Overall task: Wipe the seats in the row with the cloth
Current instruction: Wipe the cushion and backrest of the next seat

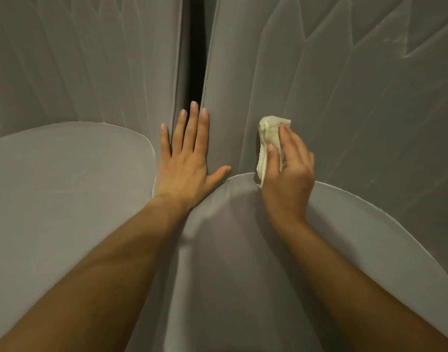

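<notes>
2 grey seats, left seat (pixel 65 189) and right seat (pixel 243 250), 1 cloth (pixel 268 143): left hand (pixel 184 163) flat, fingers spread, bridging both backrest edges under the dark gap (pixel 198 59); right hand (pixel 289 179) grips the wadded cloth against the right backrest, just above the cushion.

Nothing to read in this one, honestly. No text, labels, brand marks, numbers or signs show up anywhere.
</notes>
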Demonstrator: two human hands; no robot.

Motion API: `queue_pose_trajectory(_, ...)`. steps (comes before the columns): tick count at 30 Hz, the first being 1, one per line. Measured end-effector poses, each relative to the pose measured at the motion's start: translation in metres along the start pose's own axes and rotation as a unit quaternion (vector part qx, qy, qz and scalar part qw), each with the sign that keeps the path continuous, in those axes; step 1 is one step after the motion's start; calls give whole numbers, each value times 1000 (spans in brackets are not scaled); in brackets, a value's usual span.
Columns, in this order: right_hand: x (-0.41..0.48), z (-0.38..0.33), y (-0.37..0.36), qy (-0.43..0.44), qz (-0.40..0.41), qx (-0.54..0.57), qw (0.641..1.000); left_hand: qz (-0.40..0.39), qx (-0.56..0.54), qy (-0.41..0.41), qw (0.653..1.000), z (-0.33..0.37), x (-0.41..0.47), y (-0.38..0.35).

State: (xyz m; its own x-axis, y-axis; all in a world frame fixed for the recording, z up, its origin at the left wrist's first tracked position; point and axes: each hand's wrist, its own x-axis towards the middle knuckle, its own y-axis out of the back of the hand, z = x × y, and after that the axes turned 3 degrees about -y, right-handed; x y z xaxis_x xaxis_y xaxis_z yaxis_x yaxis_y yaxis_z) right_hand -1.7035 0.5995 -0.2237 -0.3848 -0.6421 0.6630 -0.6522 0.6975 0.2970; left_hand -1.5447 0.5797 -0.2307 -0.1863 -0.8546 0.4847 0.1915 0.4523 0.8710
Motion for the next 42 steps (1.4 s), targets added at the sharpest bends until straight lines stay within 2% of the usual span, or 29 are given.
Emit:
queue_pose_trajectory(10,41,-40,-21,78,62,59,993,32,-22,-29,999,-2,-2,-6)
queue_pose_trajectory(13,34,-29,-34,92,31,34,995,37,-25,-33,998,-2,-4,-6)
queue_pose_trajectory(18,-19,3,-33,24,-48,19,998,47,-19,-34,998,-2,-2,-7)
queue_pose_trajectory(21,-10,-6,-18,17,-53,15,998,14,-11,-24,1000,-1,-2,0)
queue_pose_trajectory(24,22,-32,-2,82,1,10,997,-19,8,-34,999,-4,6,11)
queue_pose_trajectory(28,97,-71,-7,152,64,15,986,-7,-14,-49,999,2,45,37)
queue_pose_trajectory(31,113,-70,-22,154,38,-9,987,0,-22,-58,998,7,62,45)
queue_pose_trajectory(35,63,-38,-30,132,16,-27,991,6,-17,-69,997,6,61,41)
queue_pose_trajectory(39,31,-21,-20,90,-40,-19,995,-9,-4,-64,998,7,61,47)
queue_pose_trajectory(42,60,-36,-7,108,-2,-5,994,-26,0,-72,997,7,68,57)
